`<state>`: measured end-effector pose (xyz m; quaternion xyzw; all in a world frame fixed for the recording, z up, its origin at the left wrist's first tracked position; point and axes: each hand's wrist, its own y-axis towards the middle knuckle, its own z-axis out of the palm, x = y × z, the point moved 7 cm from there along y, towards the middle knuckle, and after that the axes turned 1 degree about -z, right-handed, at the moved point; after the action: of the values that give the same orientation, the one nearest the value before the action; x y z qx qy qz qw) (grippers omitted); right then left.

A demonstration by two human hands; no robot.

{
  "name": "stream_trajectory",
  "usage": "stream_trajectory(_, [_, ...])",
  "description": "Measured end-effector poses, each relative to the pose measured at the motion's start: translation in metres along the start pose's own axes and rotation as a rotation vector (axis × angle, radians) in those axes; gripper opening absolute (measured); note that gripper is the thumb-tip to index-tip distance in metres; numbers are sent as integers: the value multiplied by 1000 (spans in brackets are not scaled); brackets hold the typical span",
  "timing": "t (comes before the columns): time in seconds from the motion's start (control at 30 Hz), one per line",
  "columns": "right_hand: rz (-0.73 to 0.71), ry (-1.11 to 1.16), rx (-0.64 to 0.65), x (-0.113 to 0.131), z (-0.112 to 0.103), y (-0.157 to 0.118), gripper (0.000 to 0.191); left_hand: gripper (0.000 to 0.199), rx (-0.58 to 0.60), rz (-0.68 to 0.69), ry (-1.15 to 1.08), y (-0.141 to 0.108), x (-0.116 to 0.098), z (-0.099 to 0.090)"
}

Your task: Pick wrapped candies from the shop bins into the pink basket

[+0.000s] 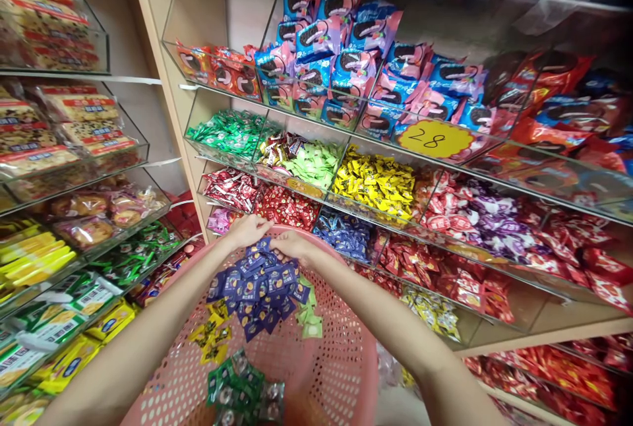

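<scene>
A pink perforated plastic basket [341, 386] stands in front of me with wrapped candies inside. My left hand [250, 230] is at its far rim, fingers pressed together; whatever they hold is hidden. Close beside it, my right hand [291, 246] curls closed at a purple candy packet [264, 244], above a pile of purple candy packets [264, 291]. Yellow candies [212, 332] lie left of the pile, and light green candies [310, 314] lie to its right. Green-wrapped candies [240, 383] sit nearest to me in the basket.
Clear-fronted shelf bins hold yellow candies [376, 182], green candies [230, 134], red candies [287, 207] and blue cookie packs [321, 40]. A yellow price tag [435, 138] reads 28. Packaged pastries [84, 116] fill shelves at left; the shelf edges jut out on both sides.
</scene>
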<state>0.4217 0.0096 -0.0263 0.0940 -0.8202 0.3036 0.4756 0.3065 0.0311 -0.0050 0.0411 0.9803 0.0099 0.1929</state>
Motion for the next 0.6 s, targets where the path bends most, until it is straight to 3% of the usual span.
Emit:
stream_trajectory(0.13, [71,-4,-77,-8,-2,5,22,48,1,-1,-4,0,-1,-2])
stream_trajectory(0.43, [36,-73,-202,-21,-17,7,27,48,3,6,-10,1,-4,-3])
stream_trajectory(0.5, [-27,-163,-256,-26,-27,-2,28,49,0,-2,4,0,-3,-4])
stream_trajectory(0.6, [-140,-510,-266,-32,-35,-21,21,51,13,-16,11,0,-2,-3])
